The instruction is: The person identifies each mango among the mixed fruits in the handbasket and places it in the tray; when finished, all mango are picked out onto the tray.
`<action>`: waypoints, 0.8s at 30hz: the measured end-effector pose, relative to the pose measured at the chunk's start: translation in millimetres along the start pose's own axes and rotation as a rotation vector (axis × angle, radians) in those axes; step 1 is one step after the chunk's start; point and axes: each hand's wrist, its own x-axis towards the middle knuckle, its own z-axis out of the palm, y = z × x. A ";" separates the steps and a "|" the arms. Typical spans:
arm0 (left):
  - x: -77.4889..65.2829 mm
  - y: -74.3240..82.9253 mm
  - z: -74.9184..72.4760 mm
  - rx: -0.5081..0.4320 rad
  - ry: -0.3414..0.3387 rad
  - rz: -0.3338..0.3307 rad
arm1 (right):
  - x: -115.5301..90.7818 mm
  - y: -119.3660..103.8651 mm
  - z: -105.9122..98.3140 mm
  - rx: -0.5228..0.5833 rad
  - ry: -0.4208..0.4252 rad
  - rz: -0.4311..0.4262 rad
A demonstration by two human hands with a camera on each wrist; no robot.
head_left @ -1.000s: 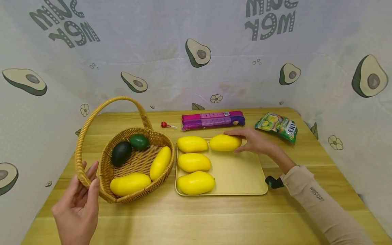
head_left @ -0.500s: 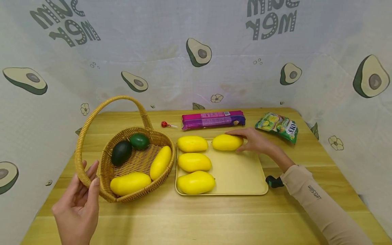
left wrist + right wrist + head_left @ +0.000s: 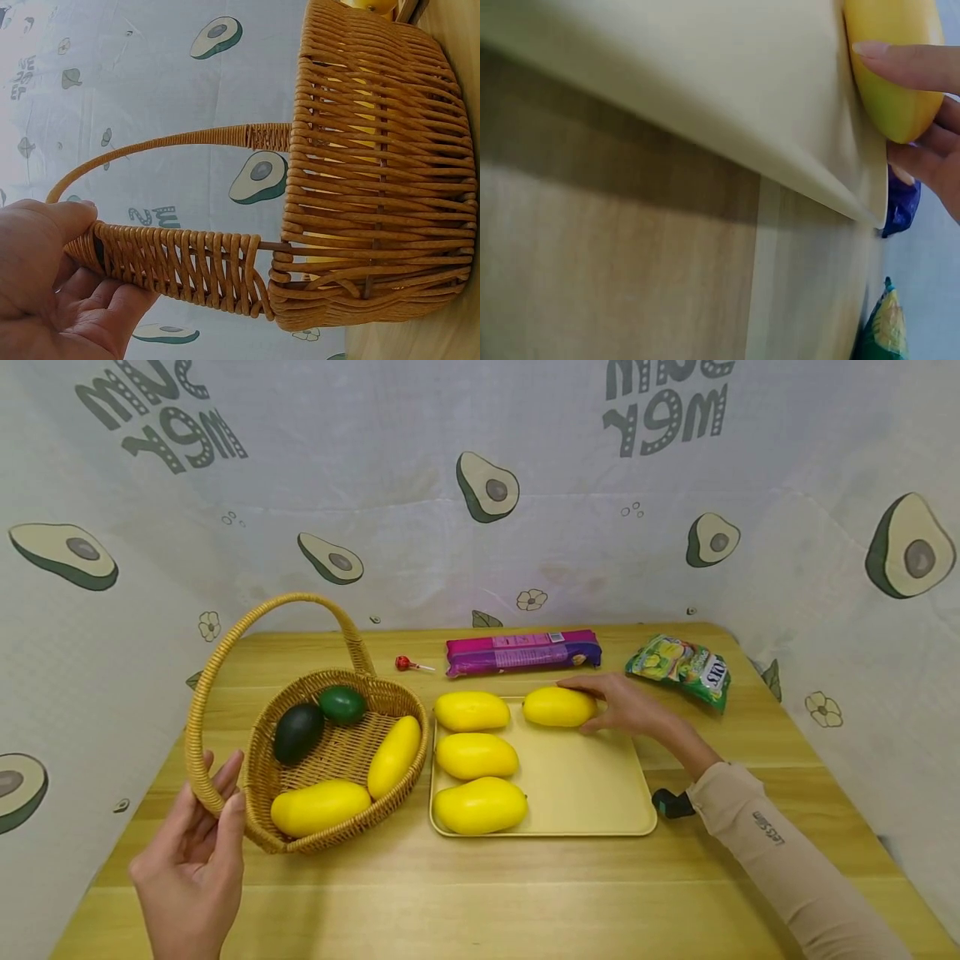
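Observation:
My left hand (image 3: 191, 864) holds the handle (image 3: 176, 262) of the wicker basket (image 3: 337, 756), thumb on one side and fingers on the other. Inside lie two yellow mangoes (image 3: 321, 807), a dark avocado (image 3: 298, 733) and a smaller green oval fruit (image 3: 342, 705). On the cream tray (image 3: 585, 785), my right hand (image 3: 626, 703) grips a yellow mango (image 3: 557, 707) by its right end, near the back edge. The right wrist view shows the thumb across this mango (image 3: 896, 90), with fingers on its other side. Three more mangoes (image 3: 477, 756) line the tray's left side.
Behind the tray lie a purple packet (image 3: 525, 653) and a red lollipop (image 3: 403, 663). A green snack bag (image 3: 681, 670) sits at the back right. Curtains printed with avocados surround the wooden table (image 3: 390, 910). A black object (image 3: 673, 804) shows beneath the right wrist.
The mango in my right hand has slid slightly right along the tray's back edge, widening the gap from the mango on its left. My left hand and the basket stay nearly still.

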 end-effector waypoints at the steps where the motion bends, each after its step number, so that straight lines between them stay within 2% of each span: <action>1: -0.2 0.0 -0.3 0.000 -0.001 -0.003 | 0.1 -0.2 -0.1 0.004 -0.001 -0.001; 17: -0.4 -0.4 0.3 0.002 0.011 -0.005 | 1.4 -3.2 -4.9 0.062 -0.049 -0.005; 22: -1.1 1.8 0.4 0.012 0.005 -0.010 | 0.7 -18.0 -19.6 0.108 -0.045 -0.008; 24: -1.6 3.1 0.5 0.027 0.000 -0.021 | 1.3 -28.5 -28.6 0.082 -0.021 -0.020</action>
